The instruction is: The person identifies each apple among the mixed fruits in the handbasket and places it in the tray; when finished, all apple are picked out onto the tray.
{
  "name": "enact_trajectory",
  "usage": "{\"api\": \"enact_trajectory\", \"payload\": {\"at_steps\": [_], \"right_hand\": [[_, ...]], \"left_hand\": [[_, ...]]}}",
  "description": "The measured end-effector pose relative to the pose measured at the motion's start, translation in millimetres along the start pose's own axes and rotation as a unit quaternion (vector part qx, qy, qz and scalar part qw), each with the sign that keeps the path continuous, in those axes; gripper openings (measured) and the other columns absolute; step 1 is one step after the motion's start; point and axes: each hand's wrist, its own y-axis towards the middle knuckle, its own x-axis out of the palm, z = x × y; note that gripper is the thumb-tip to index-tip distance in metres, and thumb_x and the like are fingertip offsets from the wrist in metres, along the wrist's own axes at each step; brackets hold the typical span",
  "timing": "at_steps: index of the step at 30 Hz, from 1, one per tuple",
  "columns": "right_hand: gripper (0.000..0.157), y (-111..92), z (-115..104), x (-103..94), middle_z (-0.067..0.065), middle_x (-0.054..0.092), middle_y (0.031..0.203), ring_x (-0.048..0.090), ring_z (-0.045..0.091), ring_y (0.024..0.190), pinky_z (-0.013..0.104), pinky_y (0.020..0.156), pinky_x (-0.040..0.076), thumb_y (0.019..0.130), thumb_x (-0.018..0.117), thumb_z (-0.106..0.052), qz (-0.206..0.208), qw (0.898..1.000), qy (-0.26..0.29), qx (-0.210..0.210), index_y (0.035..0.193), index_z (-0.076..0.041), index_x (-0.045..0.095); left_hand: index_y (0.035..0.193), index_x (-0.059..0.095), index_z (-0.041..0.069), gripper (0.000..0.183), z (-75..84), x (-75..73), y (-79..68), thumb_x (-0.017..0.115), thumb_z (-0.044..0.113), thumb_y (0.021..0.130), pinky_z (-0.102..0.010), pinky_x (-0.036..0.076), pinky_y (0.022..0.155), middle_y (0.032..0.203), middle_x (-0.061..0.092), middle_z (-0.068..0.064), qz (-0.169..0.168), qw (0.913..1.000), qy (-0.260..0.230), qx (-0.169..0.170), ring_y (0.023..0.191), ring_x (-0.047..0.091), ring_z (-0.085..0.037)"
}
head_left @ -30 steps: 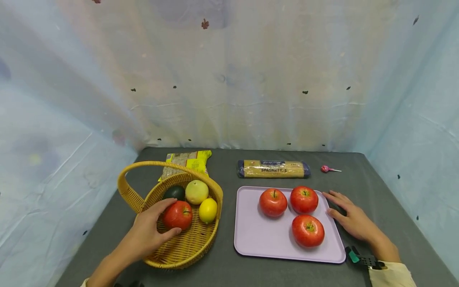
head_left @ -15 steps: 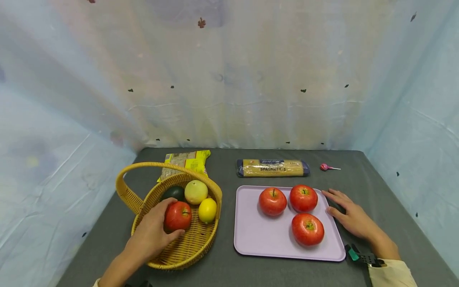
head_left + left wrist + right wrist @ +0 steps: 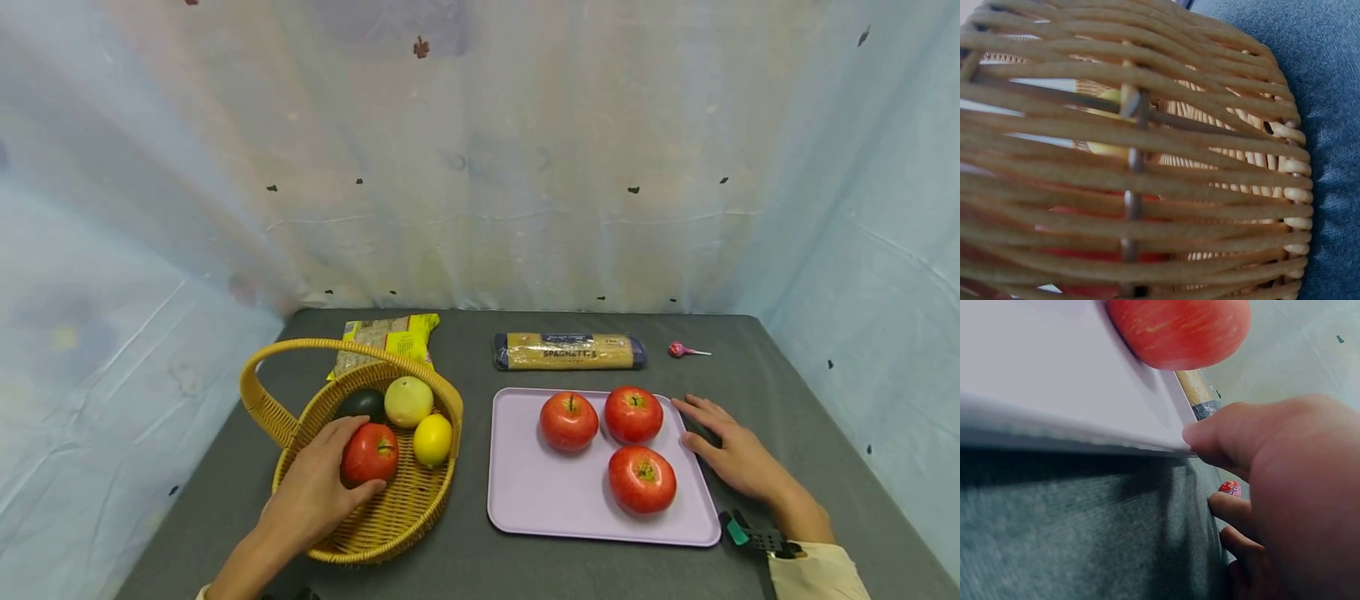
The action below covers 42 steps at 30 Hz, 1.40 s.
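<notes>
In the head view, my left hand [image 3: 315,483] reaches over the near-left rim of a yellow wicker basket [image 3: 390,521]. Its thumb and fingers curl round a red apple [image 3: 370,455] that sits inside. Beside that apple lie a dark green avocado-like fruit [image 3: 362,405], a pale yellow-green round fruit [image 3: 408,402] and a lemon [image 3: 432,440]. My right hand [image 3: 738,457] lies at the right edge of a lilac tray [image 3: 543,508], fingers extended. In the right wrist view, its thumb touches the tray's rim. Three red apples [image 3: 569,422] rest on the tray. The basket weave [image 3: 1210,181] fills the left wrist view.
Behind the basket lies a yellow-and-clear food bag [image 3: 390,340]. A spaghetti pack [image 3: 570,352] is behind the tray, with a lollipop [image 3: 678,349] to its right. The basket's handle [image 3: 262,392] arches up at its far left. Curtains [image 3: 480,167] enclose the grey table.
My left hand has moved slightly right and closed in on the apple in the basket. The right hand stays at the tray's edge. The head view has shifted a little.
</notes>
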Motion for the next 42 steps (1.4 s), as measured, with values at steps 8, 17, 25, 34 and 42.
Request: {"api": "enact_trajectory", "payload": {"at_steps": [8, 17, 25, 34, 42], "right_hand": [[0.062, 1, 2, 1.3, 0.033, 0.038, 0.168, 0.034, 0.066, 0.150, 0.090, 0.109, 0.032, 0.108, 0.068, -0.031, 0.001, 1.000, -0.001, 0.001, 0.164, -0.011, 0.050], [0.059, -1, 4, 0.2, 0.033, 0.041, 0.166, 0.038, 0.065, 0.149, 0.089, 0.109, 0.034, 0.108, 0.068, -0.027, 0.014, 1.000, 0.000, -0.012, 0.162, -0.009, 0.052], [0.059, -1, 4, 1.1, 0.033, 0.041, 0.166, 0.038, 0.065, 0.148, 0.089, 0.108, 0.034, 0.108, 0.068, -0.026, 0.014, 1.000, 0.001, -0.016, 0.162, -0.009, 0.052], [0.060, 0, 3, 0.9, 0.034, 0.038, 0.167, 0.035, 0.066, 0.149, 0.090, 0.108, 0.033, 0.109, 0.066, -0.029, 0.003, 1.000, -0.004, -0.002, 0.163, -0.010, 0.050], [0.061, 0, 1, 0.9, 0.033, 0.038, 0.168, 0.035, 0.065, 0.150, 0.090, 0.109, 0.033, 0.109, 0.067, -0.030, 0.002, 1.000, -0.003, 0.003, 0.164, -0.011, 0.050]], "left_hand": [[0.149, 0.059, 0.004, 0.087, -1.1, 0.8, 0.9, 0.102, 0.029, 0.078, -0.057, 0.064, 0.094, 0.140, 0.069, -0.017, -0.003, 0.9999, -0.013, -0.003, 0.118, 0.072, -0.036], [0.153, 0.061, 0.011, 0.088, 4.1, -5.9, -2.1, 0.101, 0.037, 0.079, -0.049, 0.067, 0.083, 0.139, 0.072, -0.018, 0.073, 0.9937, -0.083, -0.016, 0.112, 0.076, -0.034], [0.148, 0.066, 0.021, 0.085, 37.2, -20.9, -11.3, 0.105, 0.035, 0.073, -0.014, 0.060, 0.085, 0.133, 0.075, 0.000, 0.150, 0.9762, -0.153, 0.032, 0.108, 0.075, -0.014], [0.151, 0.062, 0.023, 0.087, 83.8, -35.8, -14.9, 0.105, 0.027, 0.075, -0.024, 0.064, 0.091, 0.136, 0.073, 0.005, 0.078, 0.9565, -0.249, 0.131, 0.115, 0.073, -0.011], [0.156, 0.059, 0.029, 0.087, 116.3, -32.3, 6.7, 0.101, 0.039, 0.080, -0.031, 0.064, 0.099, 0.146, 0.068, 0.008, -0.005, 0.9375, -0.305, 0.167, 0.124, 0.071, -0.013]]}}
